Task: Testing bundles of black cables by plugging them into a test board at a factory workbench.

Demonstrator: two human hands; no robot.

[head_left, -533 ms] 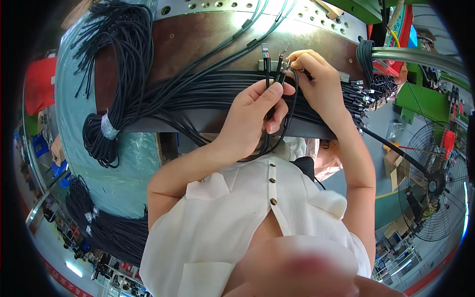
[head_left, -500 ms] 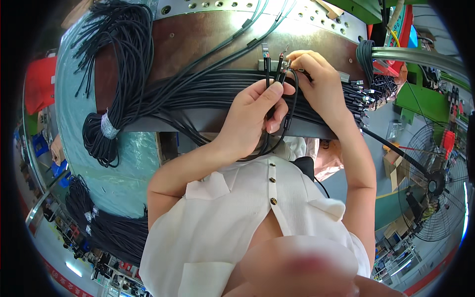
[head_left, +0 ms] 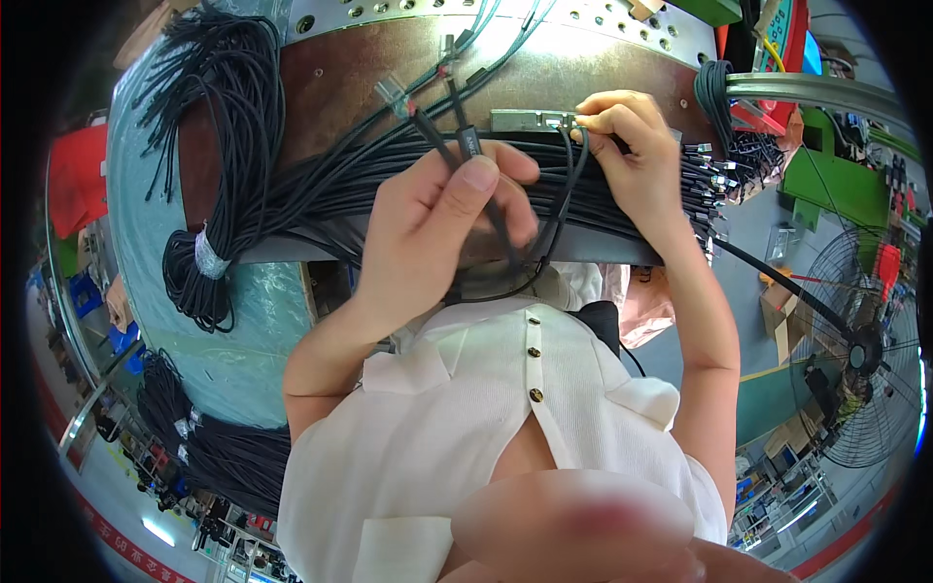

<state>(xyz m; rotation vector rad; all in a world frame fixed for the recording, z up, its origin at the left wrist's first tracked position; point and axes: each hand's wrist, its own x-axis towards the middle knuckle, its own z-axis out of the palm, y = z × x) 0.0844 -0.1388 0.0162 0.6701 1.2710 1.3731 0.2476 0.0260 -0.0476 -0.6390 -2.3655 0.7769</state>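
Note:
My left hand (head_left: 423, 219) is closed on two black cables (head_left: 445, 154), blurred by motion. Their ends stick up beyond my thumb, one with a clear plug (head_left: 394, 95). A small metal block (head_left: 525, 120) lies along the far side of the cable row. At its right end the thumb and forefinger of my right hand (head_left: 634, 155) pinch a black cable end (head_left: 580, 126); its tip is partly hidden by the fingers. From there dark cable loops down toward my lap. Under both hands stretches a thick row of black cables (head_left: 350, 189).
A tied cable bundle (head_left: 222, 126) hangs over the left side of the brown board (head_left: 340, 87). Several metal plugs (head_left: 714, 180) fan out at the row's right end. A perforated metal strip (head_left: 535, 21) runs behind. At the right stands a black fan (head_left: 860, 350).
My left hand has swung left with its cables, away from my right hand. My right hand stays near the metal block, which now shows more fully.

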